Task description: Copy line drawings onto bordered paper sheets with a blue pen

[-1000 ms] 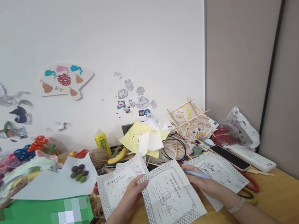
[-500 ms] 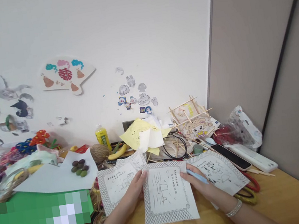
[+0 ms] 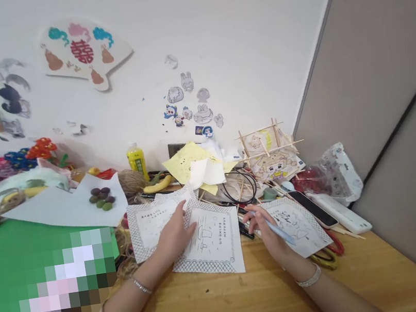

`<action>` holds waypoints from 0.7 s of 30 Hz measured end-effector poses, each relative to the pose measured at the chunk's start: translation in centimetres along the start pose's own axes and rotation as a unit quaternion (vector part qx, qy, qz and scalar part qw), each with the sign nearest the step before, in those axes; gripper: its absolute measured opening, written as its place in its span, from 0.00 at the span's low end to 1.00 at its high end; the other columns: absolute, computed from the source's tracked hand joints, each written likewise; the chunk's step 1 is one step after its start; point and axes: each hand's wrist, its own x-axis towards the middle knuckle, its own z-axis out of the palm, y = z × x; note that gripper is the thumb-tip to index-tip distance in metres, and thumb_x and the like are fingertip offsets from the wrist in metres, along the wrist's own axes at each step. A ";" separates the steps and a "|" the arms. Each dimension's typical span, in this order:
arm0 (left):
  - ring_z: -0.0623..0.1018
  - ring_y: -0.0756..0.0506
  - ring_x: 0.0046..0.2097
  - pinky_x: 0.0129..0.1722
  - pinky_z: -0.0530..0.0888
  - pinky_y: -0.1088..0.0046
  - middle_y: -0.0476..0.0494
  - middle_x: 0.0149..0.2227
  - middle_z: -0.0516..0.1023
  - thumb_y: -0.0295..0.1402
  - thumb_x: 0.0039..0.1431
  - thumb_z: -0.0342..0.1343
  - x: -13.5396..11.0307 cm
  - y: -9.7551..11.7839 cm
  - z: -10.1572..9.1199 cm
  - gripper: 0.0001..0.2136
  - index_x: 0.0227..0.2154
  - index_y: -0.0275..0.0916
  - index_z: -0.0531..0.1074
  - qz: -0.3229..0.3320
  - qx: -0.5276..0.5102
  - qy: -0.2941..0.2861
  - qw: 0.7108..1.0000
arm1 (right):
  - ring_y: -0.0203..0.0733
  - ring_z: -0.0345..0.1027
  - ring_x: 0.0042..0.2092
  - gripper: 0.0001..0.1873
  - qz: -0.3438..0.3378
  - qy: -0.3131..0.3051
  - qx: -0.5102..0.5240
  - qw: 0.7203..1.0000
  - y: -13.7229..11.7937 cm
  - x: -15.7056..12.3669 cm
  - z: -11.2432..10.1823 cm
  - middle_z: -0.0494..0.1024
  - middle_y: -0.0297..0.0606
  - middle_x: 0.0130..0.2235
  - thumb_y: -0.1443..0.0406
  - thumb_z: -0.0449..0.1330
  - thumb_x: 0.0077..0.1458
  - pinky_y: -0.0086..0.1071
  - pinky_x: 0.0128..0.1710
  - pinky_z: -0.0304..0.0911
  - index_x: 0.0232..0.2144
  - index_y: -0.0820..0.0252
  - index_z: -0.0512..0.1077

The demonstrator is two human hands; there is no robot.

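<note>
My left hand (image 3: 175,235) lies flat with spread fingers on the left edge of a square printed paper with a patterned border (image 3: 213,241), pressing it onto the wooden table (image 3: 233,303). My right hand (image 3: 268,233) hovers just right of that sheet, fingers curled round a light blue pen (image 3: 277,231). A second bordered sheet (image 3: 150,227) lies under my left hand to the left. A third bordered sheet (image 3: 300,225) sits under my right hand.
A black phone (image 3: 312,208), a white power strip (image 3: 342,214) and red scissors (image 3: 334,252) lie at the right. A stick-and-paper lantern frame (image 3: 270,154), yellow paper (image 3: 188,166), twine ball (image 3: 131,180) and yellow bottle (image 3: 136,159) crowd the back. Green sheet (image 3: 12,258) at left.
The view tilted down and shifted. The middle sheet moved from both hands to lying flat on the table; my right hand let go of it and drew right with the pen.
</note>
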 end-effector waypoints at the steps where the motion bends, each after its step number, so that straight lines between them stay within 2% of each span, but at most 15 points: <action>1: 0.66 0.30 0.58 0.55 0.62 0.48 0.30 0.54 0.67 0.31 0.54 0.53 -0.2 0.3 0.0 0.31 0.61 0.36 0.53 0.024 0.021 0.009 0.999 | 0.38 0.64 0.26 0.26 -0.007 -0.011 -0.004 1.000 -0.1 -0.1 0.1 0.74 0.36 0.30 0.45 0.48 0.60 0.32 0.29 0.62 0.41 0.58 0.72; 3: 0.61 0.32 0.60 0.58 0.59 0.50 0.32 0.56 0.62 0.29 0.55 0.52 -0.8 1.0 0.2 0.27 0.59 0.36 0.57 0.073 0.054 0.013 0.996 | 0.38 0.63 0.26 0.26 -0.015 -0.039 -0.015 0.999 -0.4 -0.3 0.2 0.71 0.35 0.28 0.45 0.49 0.59 0.32 0.28 0.61 0.34 0.58 0.76; 4: 0.62 0.33 0.59 0.58 0.60 0.51 0.33 0.55 0.63 0.28 0.55 0.51 -1.1 1.4 0.3 0.23 0.56 0.37 0.62 0.096 0.066 0.003 0.993 | 0.37 0.62 0.26 0.25 -0.011 -0.055 -0.019 0.998 -0.6 -0.4 0.3 0.70 0.35 0.26 0.46 0.51 0.58 0.31 0.27 0.60 0.31 0.58 0.76; 7: 0.70 0.39 0.49 0.50 0.68 0.62 0.40 0.46 0.70 0.27 0.54 0.56 -2.3 2.7 0.7 0.14 0.44 0.41 0.73 0.179 0.077 -0.083 0.977 | 0.36 0.61 0.23 0.20 0.030 -0.114 -0.004 0.993 -0.8 -0.7 0.8 0.69 0.33 0.22 0.49 0.57 0.55 0.30 0.24 0.58 0.25 0.59 0.75; 9: 0.72 0.43 0.45 0.46 0.70 0.68 0.44 0.43 0.71 0.27 0.55 0.57 -3.1 3.4 0.8 0.15 0.46 0.46 0.73 0.270 0.085 -0.178 0.943 | 0.35 0.60 0.21 0.18 0.064 -0.144 0.033 0.987 -0.9 -0.9 1.0 0.69 0.31 0.20 0.51 0.58 0.54 0.29 0.21 0.56 0.24 0.59 0.72; 12: 0.72 0.44 0.45 0.47 0.69 0.69 0.43 0.42 0.72 0.28 0.60 0.54 -3.6 3.9 0.6 0.13 0.47 0.46 0.73 0.358 0.104 -0.251 0.893 | 0.35 0.63 0.21 0.15 0.086 -0.174 0.081 0.978 -1.3 -1.3 1.3 0.72 0.32 0.22 0.52 0.58 0.55 0.29 0.22 0.59 0.28 0.58 0.69; 15: 0.72 0.45 0.47 0.48 0.68 0.70 0.42 0.45 0.72 0.28 0.61 0.53 -3.5 3.9 0.3 0.11 0.45 0.44 0.74 0.384 0.105 -0.267 0.878 | 0.36 0.68 0.28 0.13 0.083 -0.196 0.061 0.975 -1.9 -1.6 1.4 0.76 0.34 0.30 0.55 0.62 0.53 0.31 0.31 0.64 0.35 0.57 0.71; 17: 0.73 0.44 0.46 0.47 0.68 0.70 0.42 0.45 0.73 0.29 0.60 0.54 -3.4 3.8 0.1 0.10 0.44 0.42 0.74 0.386 0.122 -0.271 0.873 | 0.37 0.69 0.30 0.13 0.083 -0.210 0.036 0.974 -2.0 -1.7 1.5 0.76 0.34 0.30 0.56 0.64 0.51 0.31 0.33 0.64 0.35 0.58 0.72; 21: 0.74 0.42 0.41 0.41 0.70 0.66 0.42 0.41 0.73 0.36 0.57 0.58 -3.5 4.2 0.2 0.07 0.37 0.38 0.72 0.365 0.198 -0.267 0.870 | 0.34 0.63 0.21 0.17 0.096 -0.208 0.022 0.973 -1.6 -1.9 1.7 0.74 0.32 0.22 0.51 0.62 0.50 0.29 0.23 0.60 0.26 0.58 0.68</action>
